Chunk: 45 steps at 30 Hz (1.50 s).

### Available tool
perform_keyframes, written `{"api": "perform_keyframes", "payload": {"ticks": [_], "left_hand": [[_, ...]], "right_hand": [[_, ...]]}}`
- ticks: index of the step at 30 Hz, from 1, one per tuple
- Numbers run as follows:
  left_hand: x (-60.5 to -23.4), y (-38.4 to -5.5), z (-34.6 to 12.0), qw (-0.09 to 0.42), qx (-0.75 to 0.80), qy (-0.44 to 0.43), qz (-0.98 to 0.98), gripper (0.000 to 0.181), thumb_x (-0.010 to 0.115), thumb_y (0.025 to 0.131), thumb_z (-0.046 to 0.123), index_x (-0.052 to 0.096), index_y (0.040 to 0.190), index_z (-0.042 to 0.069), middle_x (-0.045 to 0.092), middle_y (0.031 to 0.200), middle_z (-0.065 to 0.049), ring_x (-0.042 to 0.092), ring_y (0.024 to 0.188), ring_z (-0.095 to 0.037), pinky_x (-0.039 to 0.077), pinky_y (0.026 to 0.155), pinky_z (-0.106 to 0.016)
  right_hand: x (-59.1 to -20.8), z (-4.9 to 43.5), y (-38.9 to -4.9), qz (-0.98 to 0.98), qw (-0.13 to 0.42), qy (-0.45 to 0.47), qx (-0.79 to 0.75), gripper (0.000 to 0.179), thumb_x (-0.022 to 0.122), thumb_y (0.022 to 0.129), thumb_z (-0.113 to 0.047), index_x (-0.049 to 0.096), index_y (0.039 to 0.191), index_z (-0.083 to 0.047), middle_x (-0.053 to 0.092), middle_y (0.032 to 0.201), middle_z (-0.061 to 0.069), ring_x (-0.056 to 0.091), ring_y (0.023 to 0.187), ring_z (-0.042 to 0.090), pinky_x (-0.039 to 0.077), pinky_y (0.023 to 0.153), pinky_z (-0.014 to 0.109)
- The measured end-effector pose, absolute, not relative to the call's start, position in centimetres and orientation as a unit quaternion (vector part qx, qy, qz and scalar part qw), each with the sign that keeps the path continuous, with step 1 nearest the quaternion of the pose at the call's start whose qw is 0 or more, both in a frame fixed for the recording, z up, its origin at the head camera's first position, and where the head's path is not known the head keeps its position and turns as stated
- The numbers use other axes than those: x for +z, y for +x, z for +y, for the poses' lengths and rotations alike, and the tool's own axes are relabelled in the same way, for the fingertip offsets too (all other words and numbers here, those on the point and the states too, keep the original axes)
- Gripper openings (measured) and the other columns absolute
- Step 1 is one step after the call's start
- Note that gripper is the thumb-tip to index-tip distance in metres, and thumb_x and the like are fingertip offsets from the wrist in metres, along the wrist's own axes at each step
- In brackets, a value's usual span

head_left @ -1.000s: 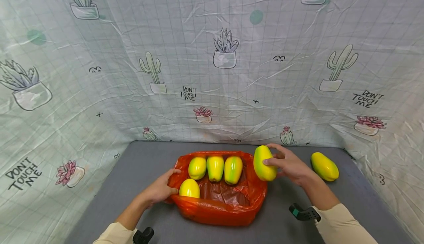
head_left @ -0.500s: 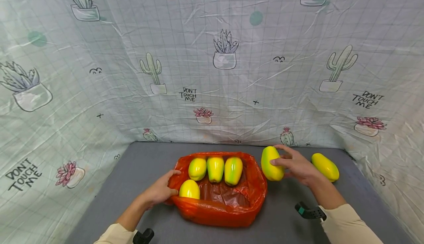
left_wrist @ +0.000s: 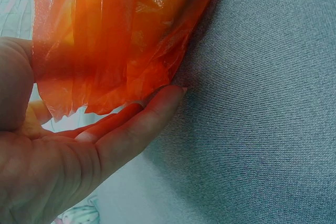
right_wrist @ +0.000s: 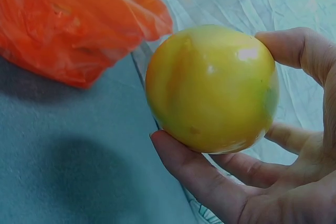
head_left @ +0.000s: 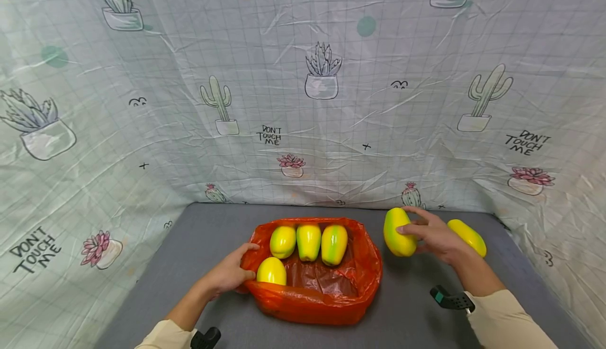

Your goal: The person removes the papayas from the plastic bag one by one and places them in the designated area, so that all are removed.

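Note:
A red plastic bag [head_left: 312, 309] stands with its mouth wide on the grey table. At its left side my left hand [head_left: 228, 271] holds the rim; in the left wrist view the thin red film [left_wrist: 105, 45] lies between thumb and fingers. Inside the bag, several glossy yellow papayas [head_left: 309, 242] sit, most along the back and one at the front left. To the right of the bag, my right hand [head_left: 435, 237] grips another yellow-green papaya [head_left: 396, 236] above the table. Thumb and fingertips press its sides in the right wrist view, and its shadow falls on the cloth.
One more papaya [head_left: 468, 237] lies on the table at the right, partly hidden by the right hand. A pale cactus-print curtain [head_left: 322, 128] hangs behind and on both sides of the grey table [head_left: 203, 228].
My right hand has moved to the right with its papaya, from the bag's right rim to a spot clear of it. The left hand and the bag have stayed put.

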<state>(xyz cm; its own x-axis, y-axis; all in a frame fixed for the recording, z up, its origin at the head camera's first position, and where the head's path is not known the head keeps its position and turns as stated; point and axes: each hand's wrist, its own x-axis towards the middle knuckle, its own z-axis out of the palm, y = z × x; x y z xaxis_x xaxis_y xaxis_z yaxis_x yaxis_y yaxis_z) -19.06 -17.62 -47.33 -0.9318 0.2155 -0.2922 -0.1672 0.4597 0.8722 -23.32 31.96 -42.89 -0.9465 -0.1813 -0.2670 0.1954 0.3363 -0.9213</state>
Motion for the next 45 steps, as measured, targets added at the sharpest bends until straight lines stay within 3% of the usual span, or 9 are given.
{"api": "perform_keyframes", "payload": {"ticks": [20,28,45], "left_hand": [[-47.5,-19.0,-17.5,0.184,0.522,0.010,0.833,0.066,0.067,0.088,-0.003,0.044,0.148,0.010,0.050,0.133,-0.027,0.064,0.090,-0.028,0.060,0.061,-0.041],[-47.4,-18.9,-17.5,0.186,0.520,0.015,0.834,0.066,0.067,0.088,-0.002,0.043,0.149,0.009,0.051,0.133,-0.028,0.063,0.092,-0.027,0.060,0.061,-0.042],[-47.6,-19.1,-17.7,0.188,0.525,0.017,0.830,0.066,0.066,0.090,-0.002,0.042,0.150,0.009,0.050,0.132,-0.028,0.064,0.088,-0.027,0.061,0.062,-0.043]], "right_hand": [[-43.7,34.3,-24.7,0.810,0.170,0.038,-0.560,0.088,0.066,0.099,-0.032,0.015,0.166,-0.008,0.030,0.160,0.037,0.063,0.104,0.028,0.060,0.090,0.051],[-43.7,35.2,-25.1,0.815,0.176,0.052,-0.550,0.090,0.067,0.098,-0.034,0.015,0.166,-0.006,0.041,0.148,0.034,0.065,0.106,0.029,0.060,0.089,0.049],[-43.5,37.1,-25.8,0.822,0.187,0.069,-0.533,0.095,0.070,0.098,-0.032,0.010,0.166,-0.004,0.039,0.148,0.037,0.067,0.105,0.029,0.061,0.088,0.048]]}}
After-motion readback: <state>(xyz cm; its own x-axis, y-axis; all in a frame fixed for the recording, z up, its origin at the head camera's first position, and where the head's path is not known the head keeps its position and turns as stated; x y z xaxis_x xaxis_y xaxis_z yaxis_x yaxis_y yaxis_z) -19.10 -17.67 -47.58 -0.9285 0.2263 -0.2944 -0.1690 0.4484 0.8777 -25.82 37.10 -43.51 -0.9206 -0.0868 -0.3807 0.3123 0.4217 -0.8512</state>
